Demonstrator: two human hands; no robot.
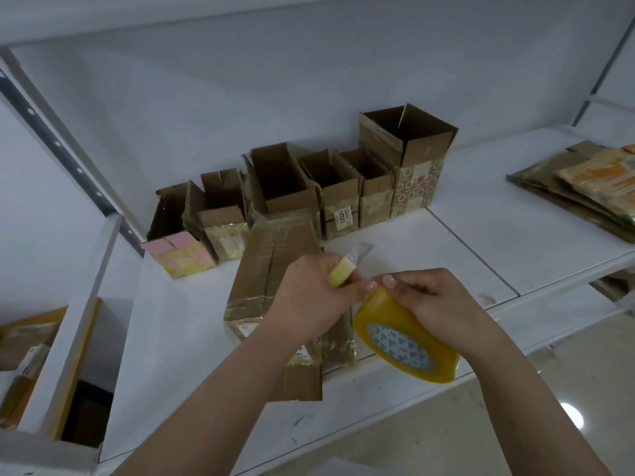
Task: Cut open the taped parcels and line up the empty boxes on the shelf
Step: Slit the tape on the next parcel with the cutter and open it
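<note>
Six opened boxes (302,187) already lined up against the back wall of the white shelf (481,242), flaps up and insides apparently bare. In front of them, one long taped parcel (275,266) lying flat, near end at the shelf's front edge, a loose flap hanging under the left forearm. Left hand (309,300) curled round a small yellow-handled cutter (338,274), grey blade tip poking out toward the row. Right hand (443,304) clamped on a roll of yellow packing tape (405,341), thumb and fingertips pinching at its rim, perhaps picking at the tape end, though too small to tell. Both hands meeting just above the parcel's right side. A stack of flattened cartons (580,187) well apart to the right.

Step in hand, by the look of it: last parcel not yet slit. Next move likely needs the roll put down, the parcel steadied, and the blade run along the taped seam.
</note>
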